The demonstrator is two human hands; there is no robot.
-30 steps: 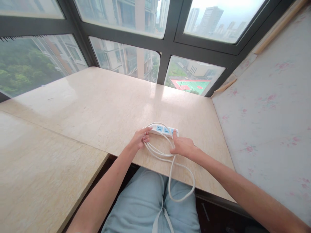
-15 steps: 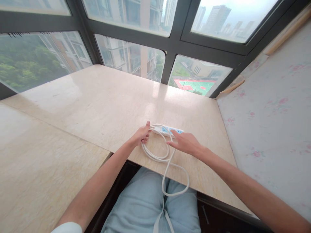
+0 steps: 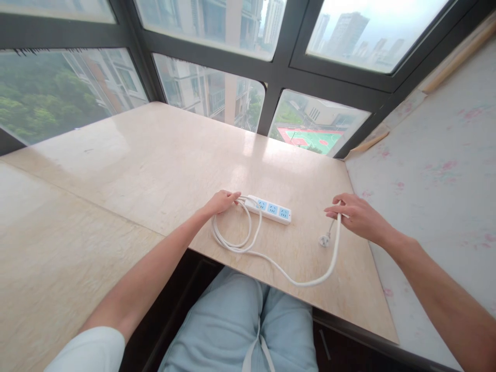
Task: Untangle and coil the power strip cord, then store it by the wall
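Note:
A white power strip [image 3: 272, 210] with blue sockets lies on the beige marble tabletop [image 3: 163, 160]. My left hand [image 3: 220, 201] rests closed on the cable at the strip's left end, where loops of white cord [image 3: 232, 241] lie coiled. My right hand [image 3: 356, 214] is off to the right, pinching the cord near its far end. The plug [image 3: 324, 239] dangles just below that hand, touching the table. Between the two hands the cord sweeps in a long arc along the table's near edge.
Large dark-framed windows [image 3: 271, 77] run along the back of the table. A floral-patterned surface [image 3: 434, 170] rises to the right. A second marble slab [image 3: 58, 258] sits lower left. My knees in light blue trousers [image 3: 240, 320] are under the table edge.
My right hand took the cord and drew it out to the right, pulling the loop off my lap onto the table. The plug end now hangs from it. My left hand stayed by the strip.

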